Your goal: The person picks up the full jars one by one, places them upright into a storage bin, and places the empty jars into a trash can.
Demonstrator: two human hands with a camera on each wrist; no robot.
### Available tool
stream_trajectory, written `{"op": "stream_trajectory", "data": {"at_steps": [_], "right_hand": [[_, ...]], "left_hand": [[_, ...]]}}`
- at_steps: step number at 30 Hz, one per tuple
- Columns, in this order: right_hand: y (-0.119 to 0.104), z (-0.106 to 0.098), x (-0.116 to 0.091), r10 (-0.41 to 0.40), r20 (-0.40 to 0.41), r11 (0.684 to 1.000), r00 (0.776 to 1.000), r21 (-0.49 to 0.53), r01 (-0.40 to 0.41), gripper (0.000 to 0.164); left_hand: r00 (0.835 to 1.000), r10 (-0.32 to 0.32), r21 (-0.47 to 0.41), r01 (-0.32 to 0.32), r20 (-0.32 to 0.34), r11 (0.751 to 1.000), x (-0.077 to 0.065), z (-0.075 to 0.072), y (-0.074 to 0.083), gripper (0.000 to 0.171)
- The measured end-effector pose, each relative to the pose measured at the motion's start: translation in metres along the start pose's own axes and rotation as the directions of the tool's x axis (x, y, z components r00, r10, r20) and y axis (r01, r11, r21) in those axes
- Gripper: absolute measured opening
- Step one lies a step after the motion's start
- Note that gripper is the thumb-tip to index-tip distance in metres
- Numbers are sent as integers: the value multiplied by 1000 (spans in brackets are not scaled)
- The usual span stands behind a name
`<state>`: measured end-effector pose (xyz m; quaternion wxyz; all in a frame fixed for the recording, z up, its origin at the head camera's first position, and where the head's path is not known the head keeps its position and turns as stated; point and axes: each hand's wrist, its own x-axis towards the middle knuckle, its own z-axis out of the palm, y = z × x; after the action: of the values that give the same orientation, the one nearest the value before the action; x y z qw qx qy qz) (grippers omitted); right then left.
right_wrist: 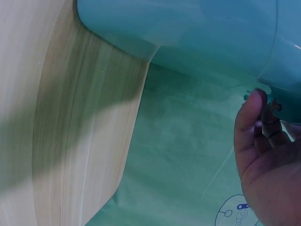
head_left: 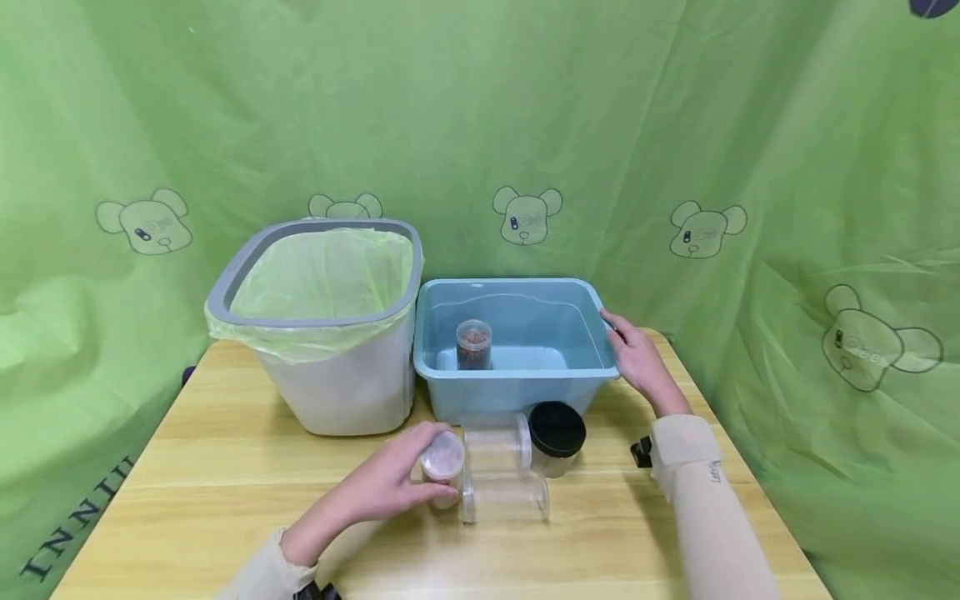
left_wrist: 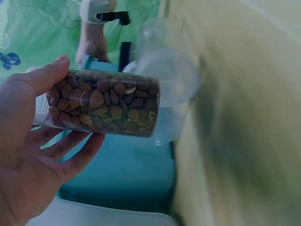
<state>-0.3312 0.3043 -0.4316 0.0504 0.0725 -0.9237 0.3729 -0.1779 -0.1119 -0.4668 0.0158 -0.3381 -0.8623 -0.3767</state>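
My left hand (head_left: 390, 475) holds a clear jar of almonds (left_wrist: 103, 103) with a pale lid, thumb on one side and fingers on the other. Just right of it in the head view, two clear jars, a rear one (head_left: 492, 448) and a front one (head_left: 506, 498), lie on their sides. Beside them is a jar with a black lid (head_left: 557, 428). My right hand (head_left: 637, 354) grips the right rim of a blue basin (head_left: 517, 387), its fingers curled at the edge. Inside the basin stands a clear jar with brown contents (head_left: 473, 346).
A white bin (head_left: 337, 392) with a grey rim and a pale green liner stands left of the basin. The wooden table (head_left: 592, 550) carries everything. A green curtain (head_left: 450, 108) with bear faces hangs behind and at both sides.
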Motion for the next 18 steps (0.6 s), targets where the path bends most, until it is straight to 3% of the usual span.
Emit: {"op": "stream_trajectory", "data": {"at_steps": [9,18], "right_hand": [[0,-1,-1,7,8,1000,1000,7,-7,53],[-1,-1,-2,13,10,1000,1000,12,-13,53]], "left_hand": [[998,52,32,-50,-44,998,23,-24,18,83],[983,113,23,-111,-142,994,41,-41,30,77]]}}
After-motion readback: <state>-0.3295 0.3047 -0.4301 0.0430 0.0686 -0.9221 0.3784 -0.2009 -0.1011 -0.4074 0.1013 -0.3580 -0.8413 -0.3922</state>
